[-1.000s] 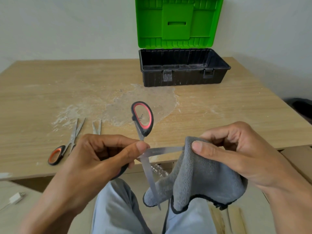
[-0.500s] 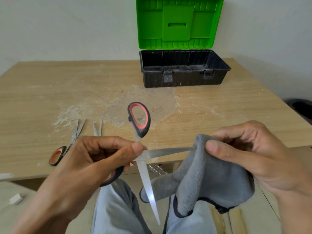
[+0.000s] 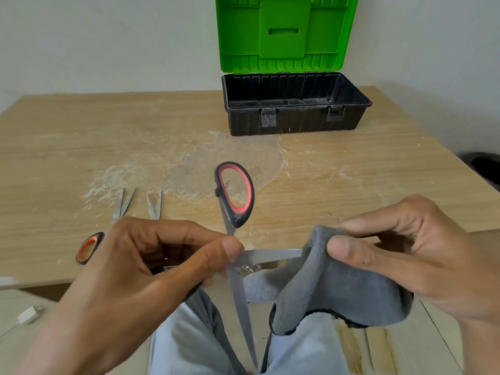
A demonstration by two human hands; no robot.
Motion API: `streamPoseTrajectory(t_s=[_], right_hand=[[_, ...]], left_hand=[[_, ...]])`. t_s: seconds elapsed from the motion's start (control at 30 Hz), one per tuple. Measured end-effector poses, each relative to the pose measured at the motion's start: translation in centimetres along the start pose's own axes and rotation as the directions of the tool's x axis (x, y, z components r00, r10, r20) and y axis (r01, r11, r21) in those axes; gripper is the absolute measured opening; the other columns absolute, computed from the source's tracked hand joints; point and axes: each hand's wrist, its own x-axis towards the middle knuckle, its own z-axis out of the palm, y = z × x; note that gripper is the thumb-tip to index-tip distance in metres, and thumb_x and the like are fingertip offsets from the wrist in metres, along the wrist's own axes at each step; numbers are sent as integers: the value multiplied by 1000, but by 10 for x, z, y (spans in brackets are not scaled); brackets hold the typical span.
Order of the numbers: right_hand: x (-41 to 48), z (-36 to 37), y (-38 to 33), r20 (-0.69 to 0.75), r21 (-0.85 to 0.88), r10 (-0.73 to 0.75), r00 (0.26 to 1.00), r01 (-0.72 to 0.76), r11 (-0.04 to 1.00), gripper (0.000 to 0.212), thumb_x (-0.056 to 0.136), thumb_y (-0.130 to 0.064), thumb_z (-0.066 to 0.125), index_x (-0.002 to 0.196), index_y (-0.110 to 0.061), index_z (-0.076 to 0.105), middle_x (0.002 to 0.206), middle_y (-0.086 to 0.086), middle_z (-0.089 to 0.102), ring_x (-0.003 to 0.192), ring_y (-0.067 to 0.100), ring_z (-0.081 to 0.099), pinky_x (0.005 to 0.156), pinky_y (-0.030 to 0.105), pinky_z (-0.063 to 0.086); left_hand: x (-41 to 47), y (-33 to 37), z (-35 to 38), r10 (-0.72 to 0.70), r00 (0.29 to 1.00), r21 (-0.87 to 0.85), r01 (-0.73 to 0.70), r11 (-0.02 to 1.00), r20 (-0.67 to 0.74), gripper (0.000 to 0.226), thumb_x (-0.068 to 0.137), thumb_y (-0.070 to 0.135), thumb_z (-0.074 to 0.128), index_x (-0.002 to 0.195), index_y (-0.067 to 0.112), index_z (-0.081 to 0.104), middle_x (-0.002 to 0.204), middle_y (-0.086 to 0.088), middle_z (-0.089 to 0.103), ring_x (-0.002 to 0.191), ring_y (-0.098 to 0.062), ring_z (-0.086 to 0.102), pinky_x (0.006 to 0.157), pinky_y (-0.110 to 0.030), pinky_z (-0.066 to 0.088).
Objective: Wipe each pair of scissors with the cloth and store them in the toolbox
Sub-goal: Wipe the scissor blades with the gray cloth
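My left hand grips a pair of black scissors with red-lined handles, blades spread wide apart. One blade runs sideways into the grey cloth, which my right hand pinches around it. The other blade points down between my knees. On the table to the left lie two more pairs of scissors, with only blade tips and one orange-lined handle showing past my left hand. The black toolbox stands at the back of the table with its green lid upright.
The wooden table has a rough whitish patch of dried residue at its middle. A white plug with a cable lies on the floor at the lower left. A dark object sits past the table's right edge.
The cloth slid along the sideways blade away from the pivot and has now slid partway back toward it. The scissors' upper handle has shifted a little.
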Motion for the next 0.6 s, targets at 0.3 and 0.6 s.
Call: streamPoseTrajectory(t_s=[0.3,0.6], right_hand=[[1,-5,7,-86,-130,-42,995,31,991,23,86,-55,73,93,-37,86,84,14,81,78,50,73,64,66,56],[6,0,5,42,-140,-32,999,37,989,23,90,-40,69,103,-29,85,99,-10,83,95,12,80,84,27,61]], left_hand=[[1,5,-3,-31,997,117,39,992,-67,13,57,44,85,64,35,80,43,3,59,35,4,46,42,-4,34],[3,7,5,-27,998,85,31,996,-50,9,64,36,78,58,30,79,41,8,60,34,6,48,40,-3,35]])
